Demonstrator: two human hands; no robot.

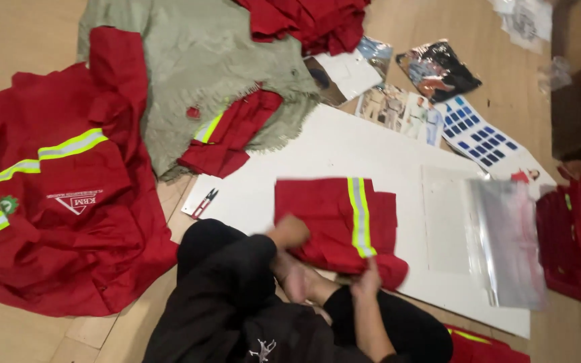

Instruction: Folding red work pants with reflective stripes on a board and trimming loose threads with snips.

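A folded red work garment (334, 218) with a yellow and silver reflective stripe lies on a white board (344, 144) on the floor in front of me. My left hand (289, 231) is closed on the garment's left edge, just past my black-trousered knee (226, 269). At the garment's near edge, below the stripe, my right hand (369, 272) pinches the cloth. Both hands are motion-blurred.
A large red jacket (55, 202) is spread out at the left, beside a green cloth (196, 60) with another red piece (230, 134) on it. Small red-handled snips (204, 202) lie at the board's left edge. A clear plastic bag (506, 242), printed sheets (438, 101) and red garment stacks (579, 235) are to the right.
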